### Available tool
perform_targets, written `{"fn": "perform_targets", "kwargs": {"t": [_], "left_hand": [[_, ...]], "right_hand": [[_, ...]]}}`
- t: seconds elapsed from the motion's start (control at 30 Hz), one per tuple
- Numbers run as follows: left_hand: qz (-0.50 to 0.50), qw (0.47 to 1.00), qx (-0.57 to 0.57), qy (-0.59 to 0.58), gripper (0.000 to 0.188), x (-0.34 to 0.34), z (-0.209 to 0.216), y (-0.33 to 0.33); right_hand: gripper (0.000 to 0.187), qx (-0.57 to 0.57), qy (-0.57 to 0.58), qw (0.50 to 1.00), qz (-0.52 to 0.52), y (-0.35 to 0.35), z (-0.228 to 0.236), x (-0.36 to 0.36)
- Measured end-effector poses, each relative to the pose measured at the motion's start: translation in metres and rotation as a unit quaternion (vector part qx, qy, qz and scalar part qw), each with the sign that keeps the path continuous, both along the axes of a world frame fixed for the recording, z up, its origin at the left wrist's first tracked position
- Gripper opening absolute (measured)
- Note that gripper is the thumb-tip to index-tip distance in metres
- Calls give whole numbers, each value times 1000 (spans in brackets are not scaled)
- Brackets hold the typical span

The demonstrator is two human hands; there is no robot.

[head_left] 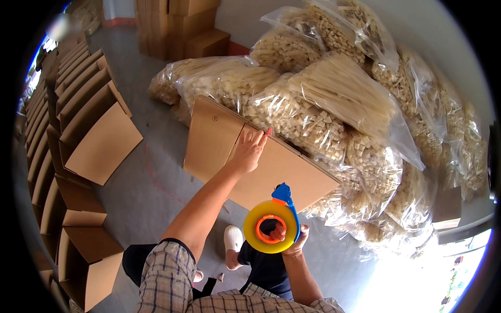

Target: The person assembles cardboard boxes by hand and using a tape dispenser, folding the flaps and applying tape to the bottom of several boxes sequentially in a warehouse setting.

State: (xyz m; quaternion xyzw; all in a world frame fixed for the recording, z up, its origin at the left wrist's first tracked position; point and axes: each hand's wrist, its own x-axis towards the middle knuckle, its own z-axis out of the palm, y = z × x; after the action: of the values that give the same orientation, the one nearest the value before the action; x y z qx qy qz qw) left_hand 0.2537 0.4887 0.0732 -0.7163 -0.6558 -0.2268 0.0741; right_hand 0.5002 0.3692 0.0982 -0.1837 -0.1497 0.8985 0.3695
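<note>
A stack of flattened brown cardboard boxes (282, 167) leans tilted against the plastic bags in front of me. My left hand (249, 152) is at the upper edge of the front sheet, its fingers bent at the edge. A small red spot shows beside those fingertips; I cannot make out what it is. Lower down, over my legs, my right hand (296, 244) holds a tape dispenser (282, 194) with a blue frame and an orange hub. Its large yellow tape roll (251, 229) faces up, and fingers show through the core. The dispenser's head overlaps the cardboard in view.
Bulging clear bags (308, 104) of pale strips and small pieces are piled from the centre to the right. Rows of open cardboard boxes (104, 143) stand at left on the grey floor (156, 177). More boxes (190, 31) are stacked at the far wall.
</note>
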Motion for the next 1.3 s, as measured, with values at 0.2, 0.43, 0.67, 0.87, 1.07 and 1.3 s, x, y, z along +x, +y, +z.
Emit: {"fn": "perform_targets", "kwargs": {"t": [0.2, 0.43, 0.67, 0.87, 1.07, 1.3], "left_hand": [[27, 1000, -6, -3, 50, 0, 23, 2], [-52, 993, -1, -109, 42, -8, 24, -18], [-8, 998, -59, -26, 49, -8, 20, -49], [-9, 999, -29, -11, 47, -6, 29, -75], [-20, 995, -71, 68, 12, -4, 55, -100], [-7, 1000, -5, -22, 7, -77, 64, -189]], "right_hand": [[53, -45, 63, 997, -13, 2, -6, 2], [58, -39, 122, 992, 17, -1, -18, 3], [62, 29, 166, 980, 105, -5, -17, 7], [66, 22, 48, 995, 84, -24, -14, 12], [74, 66, 114, 971, 198, -28, -13, 11], [66, 105, 225, 956, 154, -39, 53, 12]]}}
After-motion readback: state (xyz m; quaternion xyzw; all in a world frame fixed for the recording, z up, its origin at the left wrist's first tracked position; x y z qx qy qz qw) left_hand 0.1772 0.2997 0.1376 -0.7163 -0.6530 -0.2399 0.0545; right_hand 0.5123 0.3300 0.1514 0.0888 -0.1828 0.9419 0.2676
